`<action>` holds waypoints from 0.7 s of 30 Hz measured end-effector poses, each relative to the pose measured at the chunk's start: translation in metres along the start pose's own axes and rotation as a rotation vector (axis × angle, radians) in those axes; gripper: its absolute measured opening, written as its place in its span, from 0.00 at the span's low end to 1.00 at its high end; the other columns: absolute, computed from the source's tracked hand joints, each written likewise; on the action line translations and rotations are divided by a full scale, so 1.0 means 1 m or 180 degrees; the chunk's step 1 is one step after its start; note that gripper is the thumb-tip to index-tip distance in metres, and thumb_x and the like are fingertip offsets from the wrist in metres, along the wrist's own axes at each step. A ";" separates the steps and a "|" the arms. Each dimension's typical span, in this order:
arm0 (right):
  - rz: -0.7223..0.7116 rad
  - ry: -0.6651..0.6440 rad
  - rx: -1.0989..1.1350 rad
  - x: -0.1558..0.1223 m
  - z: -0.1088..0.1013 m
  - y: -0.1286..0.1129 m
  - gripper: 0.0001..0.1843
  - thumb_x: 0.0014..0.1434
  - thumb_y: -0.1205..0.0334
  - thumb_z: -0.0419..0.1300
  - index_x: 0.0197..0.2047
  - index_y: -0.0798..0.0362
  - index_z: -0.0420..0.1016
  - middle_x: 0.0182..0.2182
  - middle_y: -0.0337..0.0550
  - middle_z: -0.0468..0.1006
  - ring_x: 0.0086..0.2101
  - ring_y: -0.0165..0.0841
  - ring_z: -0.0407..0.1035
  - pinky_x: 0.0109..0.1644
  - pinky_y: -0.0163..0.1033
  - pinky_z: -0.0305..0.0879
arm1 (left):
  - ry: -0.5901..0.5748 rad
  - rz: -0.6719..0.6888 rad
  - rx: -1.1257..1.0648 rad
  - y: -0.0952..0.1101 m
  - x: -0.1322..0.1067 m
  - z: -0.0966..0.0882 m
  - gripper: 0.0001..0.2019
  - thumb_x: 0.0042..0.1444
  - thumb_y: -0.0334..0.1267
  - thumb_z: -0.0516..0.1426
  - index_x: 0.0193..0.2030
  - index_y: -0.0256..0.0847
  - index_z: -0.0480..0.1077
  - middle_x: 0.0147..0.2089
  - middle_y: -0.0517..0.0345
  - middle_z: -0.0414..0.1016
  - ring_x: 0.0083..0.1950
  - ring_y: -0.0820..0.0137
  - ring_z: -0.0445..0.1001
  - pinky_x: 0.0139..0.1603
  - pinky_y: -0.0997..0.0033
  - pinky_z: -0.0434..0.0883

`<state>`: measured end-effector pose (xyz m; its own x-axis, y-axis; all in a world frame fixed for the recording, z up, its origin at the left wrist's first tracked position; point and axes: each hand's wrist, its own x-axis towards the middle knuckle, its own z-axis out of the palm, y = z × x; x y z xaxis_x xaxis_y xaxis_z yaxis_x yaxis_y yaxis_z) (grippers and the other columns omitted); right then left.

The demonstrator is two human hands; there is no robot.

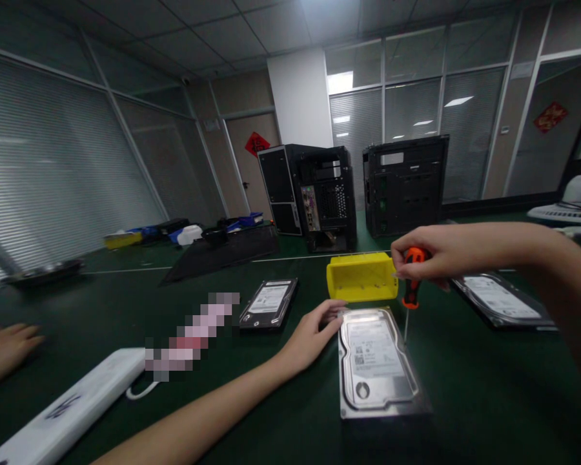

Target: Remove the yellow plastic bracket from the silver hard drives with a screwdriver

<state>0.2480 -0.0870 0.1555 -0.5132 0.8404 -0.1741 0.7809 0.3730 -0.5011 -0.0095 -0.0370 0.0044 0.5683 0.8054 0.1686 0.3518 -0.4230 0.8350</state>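
A silver hard drive (pixel 380 358) with a white label lies flat on the green table in front of me. My left hand (pixel 317 329) grips its far left corner, with the fingertips partly hidden behind the edge. In my right hand (pixel 423 258) is a screwdriver (pixel 410 294) with an orange and black handle, held nearly upright. Its thin shaft points down at the drive's right edge; whether the tip sits in a screw is too small to tell. Just beyond the drive stands a yellow bin (pixel 362 278) with a few tiny pieces inside, perhaps screws.
Other hard drives lie to the left (pixel 268 303) and right (pixel 503 300). Black computer cases (pixel 404 187) stand at the back. A white box (pixel 72 407) and another person's hand (pixel 10 349) are at the left. Behind lies a black mat (pixel 223 252).
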 end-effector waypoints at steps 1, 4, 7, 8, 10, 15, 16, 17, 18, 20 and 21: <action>-0.0003 -0.0014 0.0001 0.000 0.000 0.000 0.19 0.54 0.49 0.51 0.39 0.55 0.69 0.35 0.46 0.75 0.28 0.32 0.68 0.27 0.33 0.64 | 0.0009 -0.0011 0.0005 0.000 0.000 0.000 0.15 0.59 0.40 0.49 0.52 0.43 0.63 0.50 0.54 0.69 0.52 0.67 0.67 0.56 0.62 0.61; -0.0025 -0.0040 0.0029 0.000 -0.001 0.000 0.18 0.54 0.49 0.52 0.39 0.55 0.69 0.36 0.46 0.74 0.31 0.33 0.69 0.27 0.33 0.65 | -0.0003 -0.0033 0.0017 0.001 0.000 -0.001 0.15 0.59 0.40 0.49 0.52 0.43 0.63 0.51 0.54 0.69 0.52 0.67 0.67 0.56 0.63 0.61; -0.0013 -0.0015 0.0011 0.001 0.000 0.001 0.19 0.54 0.49 0.51 0.40 0.55 0.69 0.36 0.47 0.75 0.32 0.34 0.70 0.28 0.33 0.65 | -0.0028 -0.0014 0.0033 0.001 0.000 -0.001 0.15 0.59 0.40 0.50 0.52 0.43 0.63 0.51 0.54 0.69 0.52 0.67 0.67 0.55 0.64 0.62; -0.0008 -0.0007 0.0000 0.001 0.000 0.001 0.19 0.54 0.49 0.51 0.40 0.55 0.69 0.36 0.47 0.75 0.32 0.34 0.70 0.28 0.33 0.65 | -0.0028 -0.0002 0.0031 0.002 0.000 -0.001 0.15 0.59 0.40 0.50 0.52 0.43 0.63 0.51 0.54 0.69 0.52 0.67 0.67 0.55 0.64 0.62; -0.0008 0.0007 -0.0005 0.001 0.000 0.001 0.19 0.54 0.50 0.51 0.40 0.56 0.69 0.36 0.46 0.75 0.31 0.33 0.70 0.27 0.33 0.64 | -0.0032 0.0014 0.0019 0.002 0.000 -0.001 0.15 0.59 0.40 0.50 0.52 0.43 0.63 0.51 0.54 0.69 0.52 0.67 0.67 0.55 0.64 0.62; -0.0048 0.0000 0.0015 0.000 0.000 0.000 0.18 0.54 0.50 0.51 0.39 0.55 0.69 0.35 0.46 0.75 0.31 0.33 0.69 0.26 0.33 0.64 | -0.0008 0.0018 -0.0005 0.003 -0.001 -0.001 0.15 0.59 0.40 0.49 0.52 0.43 0.63 0.50 0.55 0.69 0.52 0.67 0.67 0.55 0.64 0.62; -0.0041 -0.0010 0.0018 0.000 0.000 0.000 0.18 0.54 0.51 0.51 0.39 0.55 0.69 0.35 0.46 0.75 0.31 0.33 0.69 0.26 0.33 0.64 | -0.0008 0.0014 -0.0002 0.004 -0.001 -0.001 0.15 0.59 0.40 0.49 0.52 0.43 0.63 0.50 0.55 0.69 0.52 0.67 0.67 0.55 0.64 0.62; -0.0031 -0.0021 0.0023 0.000 0.000 0.000 0.18 0.54 0.51 0.51 0.40 0.55 0.69 0.36 0.47 0.75 0.31 0.33 0.69 0.27 0.33 0.63 | -0.0015 0.0011 0.0003 0.004 -0.001 -0.001 0.15 0.59 0.40 0.49 0.52 0.43 0.63 0.50 0.55 0.69 0.52 0.67 0.67 0.55 0.64 0.62; -0.0023 -0.0022 0.0023 0.000 0.000 0.000 0.18 0.54 0.51 0.51 0.40 0.55 0.69 0.36 0.47 0.75 0.31 0.33 0.69 0.27 0.33 0.64 | -0.0027 0.0008 0.0009 0.005 -0.002 -0.001 0.15 0.59 0.40 0.49 0.52 0.43 0.63 0.50 0.55 0.69 0.52 0.67 0.67 0.55 0.64 0.62; -0.0035 -0.0019 0.0018 0.000 0.000 0.001 0.18 0.54 0.50 0.51 0.40 0.55 0.69 0.35 0.47 0.75 0.31 0.33 0.69 0.27 0.33 0.64 | -0.0044 0.0006 0.0018 0.005 -0.002 -0.001 0.15 0.59 0.40 0.49 0.52 0.43 0.63 0.51 0.55 0.69 0.52 0.67 0.67 0.55 0.64 0.62; -0.0049 -0.0020 0.0011 0.000 0.000 0.001 0.18 0.54 0.50 0.51 0.39 0.55 0.69 0.35 0.47 0.75 0.32 0.34 0.69 0.27 0.33 0.64 | -0.0050 0.0004 0.0024 0.005 -0.002 -0.002 0.15 0.59 0.40 0.49 0.52 0.43 0.63 0.51 0.55 0.69 0.52 0.67 0.67 0.55 0.64 0.62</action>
<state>0.2489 -0.0860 0.1549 -0.5274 0.8321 -0.1719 0.7717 0.3844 -0.5068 -0.0098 -0.0399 0.0093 0.5803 0.7982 0.1615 0.3565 -0.4273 0.8309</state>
